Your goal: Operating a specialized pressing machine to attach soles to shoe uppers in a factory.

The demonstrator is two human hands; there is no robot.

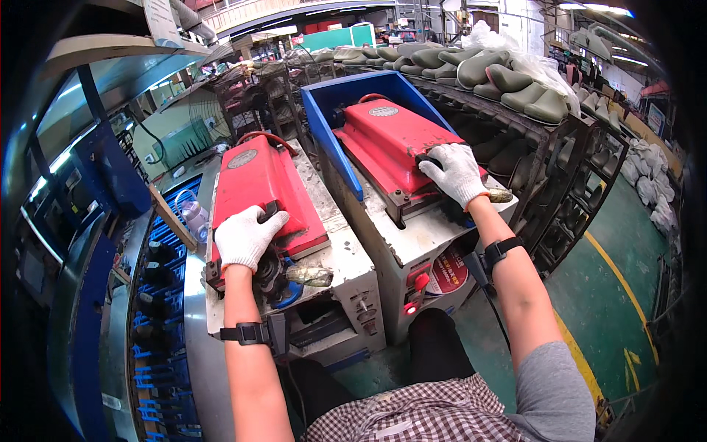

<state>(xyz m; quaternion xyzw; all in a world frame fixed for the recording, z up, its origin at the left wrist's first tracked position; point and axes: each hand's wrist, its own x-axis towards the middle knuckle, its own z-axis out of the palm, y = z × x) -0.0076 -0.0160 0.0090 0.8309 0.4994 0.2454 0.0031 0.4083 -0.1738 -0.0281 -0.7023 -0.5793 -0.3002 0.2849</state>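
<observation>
Two white machines stand side by side in front of me, each topped by a red metal cover. My left hand (247,237), in a white knit glove, is closed round the black handle (272,211) at the near end of the left red cover (259,180). The gloved right hand (458,174) grips a black handle (423,158) at the near end of the right red cover (394,129); part of that handle is hidden by the fingers. Worn, taped pieces stick out below both covers, the left one (309,276) beside a blue ring (287,295).
A blue guard (318,121) surrounds the right machine's back. Racks at the right carry many olive-green shoes (523,92) and plastic sheeting (490,37). To the left runs a conveyor with blue racks (162,324). Red switches (417,283) sit on the right machine's front.
</observation>
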